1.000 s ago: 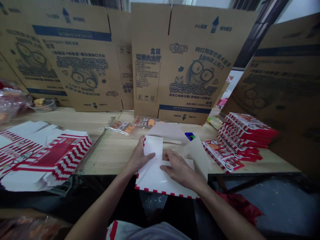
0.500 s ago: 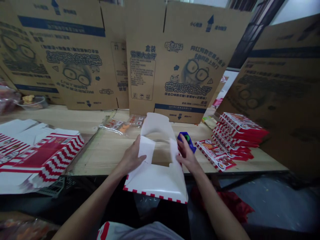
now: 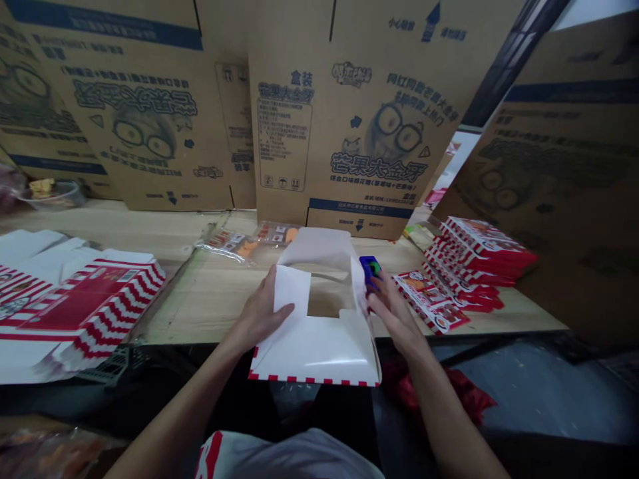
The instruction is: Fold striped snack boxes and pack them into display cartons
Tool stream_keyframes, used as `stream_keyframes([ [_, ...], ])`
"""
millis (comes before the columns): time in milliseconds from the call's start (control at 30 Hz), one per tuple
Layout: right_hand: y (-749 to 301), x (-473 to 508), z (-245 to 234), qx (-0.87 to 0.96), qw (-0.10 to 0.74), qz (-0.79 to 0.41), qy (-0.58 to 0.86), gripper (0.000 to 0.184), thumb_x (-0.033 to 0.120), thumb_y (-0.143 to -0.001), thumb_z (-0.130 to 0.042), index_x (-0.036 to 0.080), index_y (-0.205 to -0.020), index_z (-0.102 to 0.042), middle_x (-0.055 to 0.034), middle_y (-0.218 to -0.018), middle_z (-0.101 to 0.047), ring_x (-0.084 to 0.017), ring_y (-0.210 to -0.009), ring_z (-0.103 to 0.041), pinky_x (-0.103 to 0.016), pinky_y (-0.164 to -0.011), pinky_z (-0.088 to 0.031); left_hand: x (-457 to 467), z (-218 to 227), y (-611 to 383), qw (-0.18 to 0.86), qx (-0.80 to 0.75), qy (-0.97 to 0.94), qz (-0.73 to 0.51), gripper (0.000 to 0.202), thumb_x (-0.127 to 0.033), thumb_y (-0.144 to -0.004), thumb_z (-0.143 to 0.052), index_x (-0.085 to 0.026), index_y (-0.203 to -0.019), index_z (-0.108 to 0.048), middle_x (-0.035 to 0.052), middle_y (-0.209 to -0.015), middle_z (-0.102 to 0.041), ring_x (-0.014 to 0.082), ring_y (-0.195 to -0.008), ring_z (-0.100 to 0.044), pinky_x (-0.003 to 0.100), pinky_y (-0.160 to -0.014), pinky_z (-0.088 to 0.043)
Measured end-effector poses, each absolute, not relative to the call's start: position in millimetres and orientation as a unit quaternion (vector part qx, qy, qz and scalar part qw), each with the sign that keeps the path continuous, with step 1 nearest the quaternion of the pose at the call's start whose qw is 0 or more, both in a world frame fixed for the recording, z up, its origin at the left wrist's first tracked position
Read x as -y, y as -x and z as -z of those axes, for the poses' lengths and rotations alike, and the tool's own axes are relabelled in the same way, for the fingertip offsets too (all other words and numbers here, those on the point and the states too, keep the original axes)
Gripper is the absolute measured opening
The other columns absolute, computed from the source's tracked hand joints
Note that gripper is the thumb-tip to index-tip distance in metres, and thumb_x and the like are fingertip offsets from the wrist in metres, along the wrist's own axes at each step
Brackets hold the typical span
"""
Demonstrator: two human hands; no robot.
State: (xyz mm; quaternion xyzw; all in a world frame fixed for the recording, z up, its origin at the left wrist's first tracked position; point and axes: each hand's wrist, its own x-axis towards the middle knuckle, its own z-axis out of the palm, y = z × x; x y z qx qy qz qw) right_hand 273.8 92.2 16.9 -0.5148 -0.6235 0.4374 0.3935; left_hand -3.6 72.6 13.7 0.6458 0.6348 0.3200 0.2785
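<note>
Shifted since the earlier frame: the right hand (image 3: pixel 399 316), from over the middle of the white carton (image 3: pixel 319 346) to its right side; whether it grips cannot be told. The left hand (image 3: pixel 262 313) pinches the carton's left wall. The carton spans the surface's (image 3: pixel 219 293) near edge, left of striped boxes (image 3: pixel 486 246).

Stack (image 3: pixel 484 256) right of box (image 3: pixel 314 349), cartons (image 3: pixel 339 133) behind

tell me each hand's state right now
Left hand: holding the white carton by its left side.
Right hand: partly curled at the carton's right side; grip unclear.
</note>
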Motion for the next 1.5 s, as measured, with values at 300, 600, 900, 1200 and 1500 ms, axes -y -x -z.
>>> stream_keyframes([
  [300, -269, -62, -24, 0.726, 0.237, -0.091, 0.640, 0.064, 0.013, -0.086, -0.036, 0.018, -0.149, -0.028, -0.0167, -0.116, -0.067, -0.030, -0.090, -0.069, -0.047, -0.083, -0.052, -65, 5, -10, 0.342, -0.599, -0.582, -0.431, 0.087, -0.032, -0.078, -0.059, -0.013, -0.149, -0.013, 0.0178, -0.156, -0.023, 0.0286, -0.144, -0.022, 0.047, -0.117, -0.018],
  [600, -265, -63, -38, 0.725, 0.159, 0.059, 0.667, 0.059, 0.018, -0.089, -0.041, 0.023, -0.147, -0.033, -0.0174, -0.128, -0.060, -0.028, -0.080, -0.070, -0.042, -0.071, -0.054, -62, 14, -13, 0.310, -0.585, -0.601, -0.447, 0.087, -0.029, -0.075, -0.057, -0.011, -0.149, -0.016, 0.0187, -0.149, -0.035, 0.0309, -0.140, -0.031, 0.048, -0.115, -0.025],
  [900, -262, -75, -39, 0.701, 0.141, 0.040, 0.698, 0.060, 0.010, -0.085, -0.042, 0.017, -0.145, -0.037, -0.0188, -0.110, -0.068, -0.033, -0.089, -0.068, -0.047, -0.080, -0.051, -57, 16, -20, 0.302, -0.578, -0.606, -0.455, 0.084, -0.026, -0.076, -0.056, -0.012, -0.149, -0.016, 0.0182, -0.148, -0.036, 0.0300, -0.139, -0.031, 0.048, -0.115, -0.026],
  [1200, -272, -71, -47, 0.808, 0.210, -0.304, 0.459, 0.058, 0.052, -0.098, -0.013, 0.027, -0.146, -0.035, -0.0026, -0.160, -0.012, -0.022, -0.147, -0.010, -0.043, -0.118, -0.013, -62, 11, -11, 0.318, -0.584, -0.604, -0.439, 0.084, -0.027, -0.076, -0.057, -0.014, -0.149, -0.018, 0.0181, -0.147, -0.039, 0.0317, -0.136, -0.037, 0.049, -0.112, -0.030],
  [1500, -234, -94, -24, 0.766, 0.195, -0.070, 0.609, 0.117, 0.036, -0.064, -0.077, 0.017, -0.151, -0.001, -0.0228, -0.149, -0.026, -0.043, -0.137, -0.024, -0.062, -0.106, -0.026, -66, 5, -9, 0.289, -0.604, -0.638, -0.381, 0.087, -0.027, -0.073, -0.058, -0.012, -0.149, -0.018, 0.0202, -0.147, -0.039, 0.0345, -0.136, -0.038, 0.051, -0.108, -0.035],
])
